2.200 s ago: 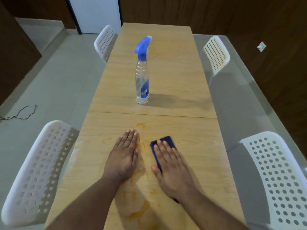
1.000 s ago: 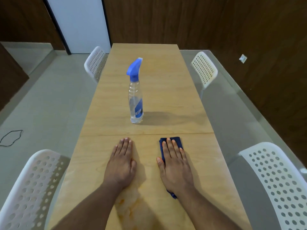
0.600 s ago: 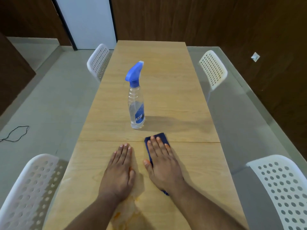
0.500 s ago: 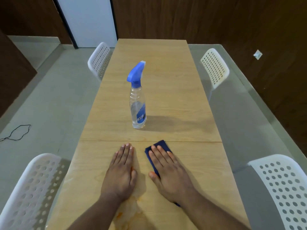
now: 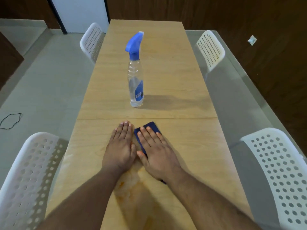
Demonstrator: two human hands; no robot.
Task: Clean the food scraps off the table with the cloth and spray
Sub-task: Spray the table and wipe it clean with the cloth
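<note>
Right hand (image 5: 157,153) flat, pressing cloth (image 5: 150,128); left hand (image 5: 120,146) flat on bench (image 5: 191,146), just beside. Spray bottle (image 5: 135,80) upright beyond the seam.

My right hand (image 5: 157,155) lies flat, fingers straight, pressing the dark blue cloth (image 5: 150,130) onto the wooden table (image 5: 182,90); the cloth shows past my fingertips and by my thumb. My left hand (image 5: 121,146) rests flat on the bare wood just beside it, thumbs nearly touching. An orange smear (image 5: 131,186) spreads on the wood between my forearms. The spray bottle (image 5: 135,77) stands upright beyond the table seam (image 5: 191,117), apart from both hands. White perforated chairs (image 5: 25,176) flank the table.
</note>
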